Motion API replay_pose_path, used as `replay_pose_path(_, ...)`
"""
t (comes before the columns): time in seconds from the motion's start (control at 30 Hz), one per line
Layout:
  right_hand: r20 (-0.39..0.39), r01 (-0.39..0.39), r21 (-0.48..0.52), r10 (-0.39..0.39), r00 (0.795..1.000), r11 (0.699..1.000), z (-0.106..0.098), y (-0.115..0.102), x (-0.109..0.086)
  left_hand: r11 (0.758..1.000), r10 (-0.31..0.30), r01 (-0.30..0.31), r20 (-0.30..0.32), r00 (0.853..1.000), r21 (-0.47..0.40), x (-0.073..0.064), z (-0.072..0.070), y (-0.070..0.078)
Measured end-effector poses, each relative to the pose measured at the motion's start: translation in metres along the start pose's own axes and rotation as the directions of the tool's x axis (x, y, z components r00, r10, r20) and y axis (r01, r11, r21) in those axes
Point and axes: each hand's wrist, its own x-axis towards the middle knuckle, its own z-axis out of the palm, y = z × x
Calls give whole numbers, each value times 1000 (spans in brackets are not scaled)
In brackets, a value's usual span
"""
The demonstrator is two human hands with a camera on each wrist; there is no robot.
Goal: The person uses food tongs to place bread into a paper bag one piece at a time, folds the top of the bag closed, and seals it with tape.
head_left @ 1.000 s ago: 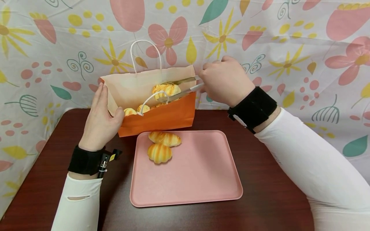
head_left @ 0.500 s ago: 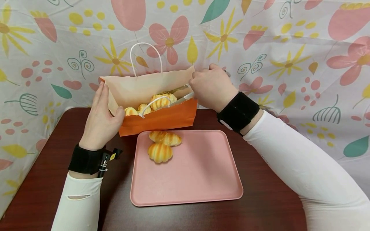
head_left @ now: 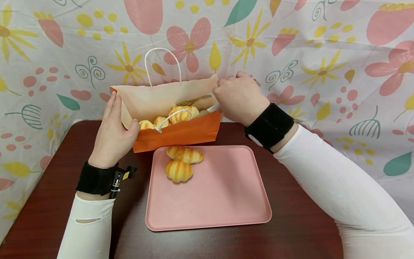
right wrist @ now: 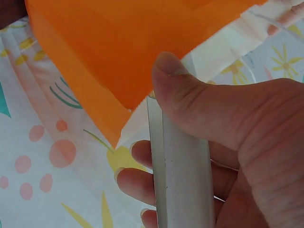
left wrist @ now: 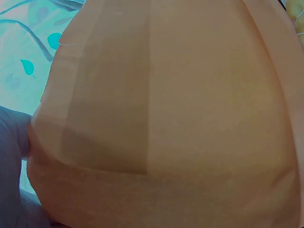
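Observation:
My right hand (head_left: 239,96) grips metal tongs (right wrist: 185,175) by the handle at the right end of an orange paper bag (head_left: 181,135). The tongs reach into the bag, their two arms spread apart around a bread roll (head_left: 177,116). More bread rolls (head_left: 147,125) lie in the left part of the bag, partly hidden by its front wall. With its fingers straight, my left hand (head_left: 113,135) rests against the bag's left side, thumb at the front corner. The left wrist view is filled by the bag's side panel (left wrist: 199,104).
Right in front of the bag, a pink tray (head_left: 220,194) stands on the dark wooden table (head_left: 300,201). Two bread rolls sit in its upper left part, a long one (head_left: 191,156) and a ribbed one (head_left: 179,171). Behind hangs a patterned cloth (head_left: 291,46).
My right hand has moved left and down, lowering the bread roll in the tongs into the bag. The tongs' arms have since spread away from the roll. My left hand stays in place.

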Motion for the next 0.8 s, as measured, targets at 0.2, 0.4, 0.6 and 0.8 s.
replay_pose_path(0.2,1,-5,47,5,1000,999,-4,5,-5,1000,0,0,-2,1000,-2,1,0,1)
replay_pose_path(0.4,-16,-13,74,14,1000,997,-6,9,-11,1000,0,0,-1,1000,-2,0,0,1)
replay_pose_path(0.6,-72,-4,79,10,997,997,-3,11,-15,1000,2,-2,-2,1000,2,-1,1,1)
replay_pose_path(0.8,-76,-13,103,20,997,995,-2,16,-19,1000,4,-4,-6,1000,-1,-1,1,1)
